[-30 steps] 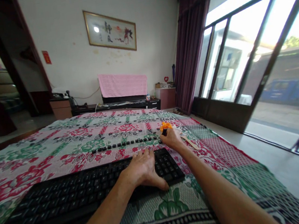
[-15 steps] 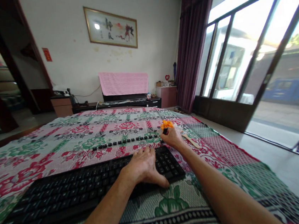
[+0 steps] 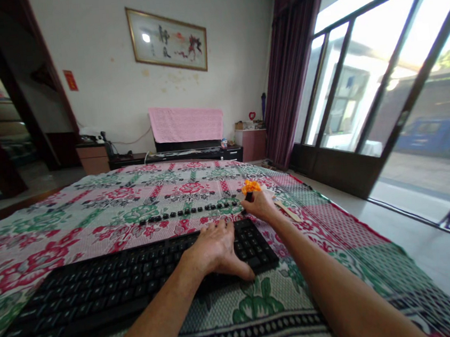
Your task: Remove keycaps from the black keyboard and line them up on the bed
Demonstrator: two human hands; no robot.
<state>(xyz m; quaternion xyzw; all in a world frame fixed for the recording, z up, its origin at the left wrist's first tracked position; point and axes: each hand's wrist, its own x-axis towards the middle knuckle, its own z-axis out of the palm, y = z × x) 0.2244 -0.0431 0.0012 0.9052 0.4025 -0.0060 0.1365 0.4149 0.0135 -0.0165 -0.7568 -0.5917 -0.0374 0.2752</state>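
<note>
A black computer keyboard lies slantwise on the patterned cloth. My left hand spans its right part, thumb at the near edge and fingertips at the far edge, gripping it. Past the keyboard runs a row of small black keycaps. At the row's right end my right hand is closed in a pinch on a small black object, mostly covered by the fingers. Right behind that hand is a crinkled orange thing, its kind unclear. A flat wooden stick lies beside the right wrist.
A flowered cloth covers the surface, its edge dropping off at the right. Beyond stand a low black cabinet and a pink towel over a dark panel. Glass doors are on the right.
My right hand has shifted very slightly, still pinching the black object. The left hand and the keyboard stay in place.
</note>
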